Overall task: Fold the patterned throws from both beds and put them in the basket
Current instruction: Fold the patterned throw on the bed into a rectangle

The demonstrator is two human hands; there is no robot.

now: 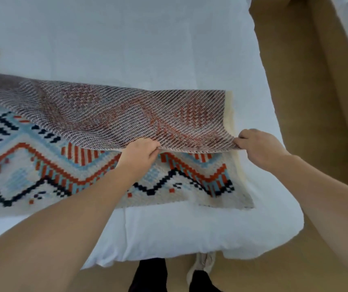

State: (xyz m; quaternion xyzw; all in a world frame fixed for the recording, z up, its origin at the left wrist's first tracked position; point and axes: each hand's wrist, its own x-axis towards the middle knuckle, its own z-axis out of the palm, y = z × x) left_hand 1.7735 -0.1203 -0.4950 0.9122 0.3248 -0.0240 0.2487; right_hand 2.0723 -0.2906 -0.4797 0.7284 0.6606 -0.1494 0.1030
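I stand by a big bed with a soft white cover (126, 49). The smooth brown floor (308, 85) runs beside it.

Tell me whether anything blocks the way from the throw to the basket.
Cannot tell: no basket is in view. Both hands, left and right, grip the throw, half folded on the bed.

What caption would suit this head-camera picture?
Both hands, left hand and right hand, pinch the patterned throw along its folded-over edge on a white bed.
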